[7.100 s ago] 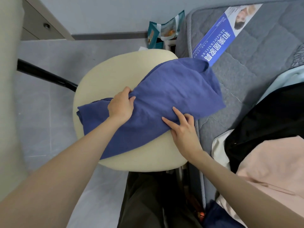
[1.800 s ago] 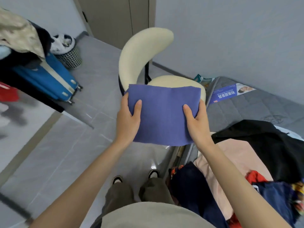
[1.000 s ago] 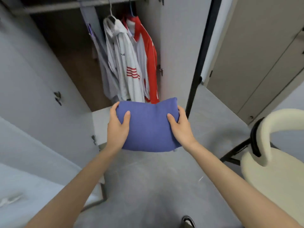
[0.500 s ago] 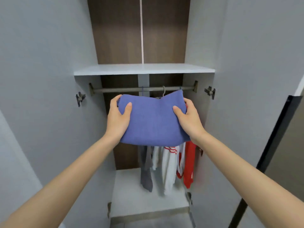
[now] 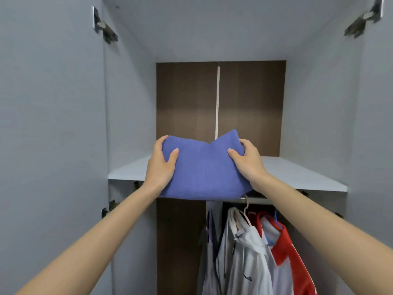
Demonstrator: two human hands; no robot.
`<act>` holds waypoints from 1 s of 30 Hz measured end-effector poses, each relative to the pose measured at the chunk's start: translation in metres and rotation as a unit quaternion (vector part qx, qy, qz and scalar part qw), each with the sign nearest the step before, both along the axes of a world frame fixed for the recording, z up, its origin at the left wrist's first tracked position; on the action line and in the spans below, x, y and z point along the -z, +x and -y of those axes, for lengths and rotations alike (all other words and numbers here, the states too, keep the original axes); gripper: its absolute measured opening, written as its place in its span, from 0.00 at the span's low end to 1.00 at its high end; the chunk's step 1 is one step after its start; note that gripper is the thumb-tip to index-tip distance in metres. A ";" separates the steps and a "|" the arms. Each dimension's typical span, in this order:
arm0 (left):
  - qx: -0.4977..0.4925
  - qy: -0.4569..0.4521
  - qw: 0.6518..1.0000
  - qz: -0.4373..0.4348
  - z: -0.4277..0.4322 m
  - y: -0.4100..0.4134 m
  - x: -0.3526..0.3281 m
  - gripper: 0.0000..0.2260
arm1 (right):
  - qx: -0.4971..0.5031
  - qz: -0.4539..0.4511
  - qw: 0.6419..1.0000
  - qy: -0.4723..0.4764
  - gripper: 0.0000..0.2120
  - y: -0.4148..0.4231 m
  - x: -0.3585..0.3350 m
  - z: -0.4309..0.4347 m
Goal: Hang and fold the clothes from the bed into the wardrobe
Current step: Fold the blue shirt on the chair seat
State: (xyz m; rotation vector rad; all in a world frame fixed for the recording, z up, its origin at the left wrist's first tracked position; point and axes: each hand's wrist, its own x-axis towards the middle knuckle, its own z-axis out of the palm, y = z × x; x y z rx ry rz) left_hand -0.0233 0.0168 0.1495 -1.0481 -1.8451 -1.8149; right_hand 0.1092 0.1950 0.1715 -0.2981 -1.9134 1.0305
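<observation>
I hold a folded blue garment [image 5: 204, 169] out in front of me at the height of the wardrobe's upper shelf [image 5: 297, 175]. My left hand [image 5: 160, 165] grips its left edge, thumb on top. My right hand [image 5: 247, 161] grips its right edge the same way. The garment's far part lies over the front of the white shelf, and its near edge hangs past the shelf's front edge. Whether it rests on the shelf or hovers just above it I cannot tell.
Under the shelf runs a hanging rail [image 5: 255, 200] with a white hooded top [image 5: 240, 252], a red and white jacket [image 5: 285, 252] and a grey garment [image 5: 207, 235] on hangers. The wardrobe doors stand open on both sides, with hinges [image 5: 105, 28] showing.
I turned from the bed and chair to the wardrobe. Over the last second both hands lifted the folded blue garment from in front of the hanging clothes up to shelf level.
</observation>
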 end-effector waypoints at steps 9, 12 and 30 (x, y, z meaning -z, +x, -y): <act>-0.043 -0.008 0.999 0.017 -0.038 -0.136 -0.011 0.21 | -0.010 0.033 0.999 0.031 0.15 -0.141 -0.014 -0.044; -0.052 -0.014 0.998 0.037 -0.045 -0.180 -0.014 0.21 | -0.013 0.061 0.997 0.054 0.16 -0.188 -0.021 -0.053; -0.237 -0.496 0.814 -0.186 -0.035 -0.265 -0.008 0.19 | 0.062 0.300 0.851 0.427 0.22 -0.282 -0.004 -0.049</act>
